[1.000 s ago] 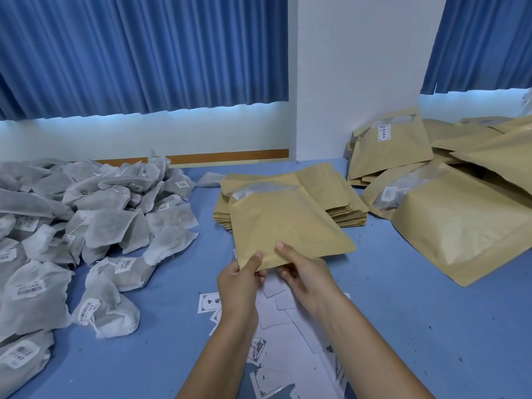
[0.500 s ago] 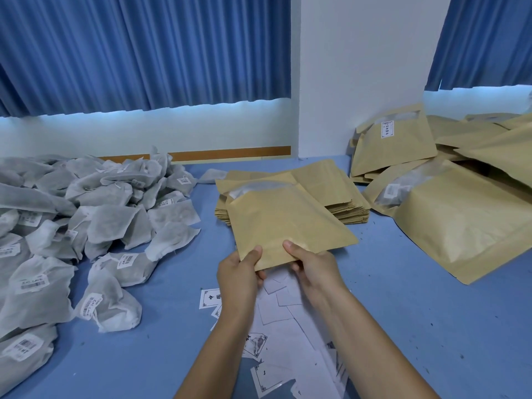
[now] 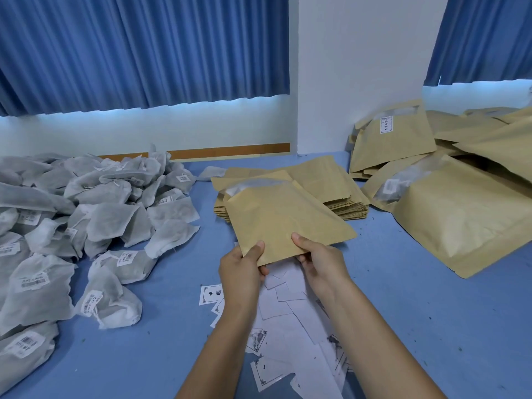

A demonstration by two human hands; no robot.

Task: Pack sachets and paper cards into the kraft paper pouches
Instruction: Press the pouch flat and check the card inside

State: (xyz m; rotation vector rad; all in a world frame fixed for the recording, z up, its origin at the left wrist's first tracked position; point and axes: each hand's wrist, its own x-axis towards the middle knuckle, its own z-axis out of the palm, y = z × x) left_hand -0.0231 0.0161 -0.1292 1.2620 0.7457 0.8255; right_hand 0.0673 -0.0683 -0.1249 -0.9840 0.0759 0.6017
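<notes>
Kraft paper pouch (image 3: 285, 220) hangs above the paper cards (image 3: 288, 306), left hand (image 3: 241, 269) and right hand (image 3: 319, 260) each pinching its near edge (mouth seemingly facing away). Best spread that mouth wide before fetching a sachet (image 3: 126, 263).

From my end this reads as a small hand-packing workroom. The blue worktop (image 3: 431, 326) is given over to bulk stock: a heap of labelled sachets (image 3: 86, 214) along its left edge, a stack of flat kraft pouches (image 3: 331, 185) toward the far edge, filled pouches (image 3: 460, 214) piled at the far right corner, and loose paper cards (image 3: 288, 326) at the near edge. Behind it I see blue curtains (image 3: 144, 47) and a plain white wall (image 3: 359, 67).
</notes>
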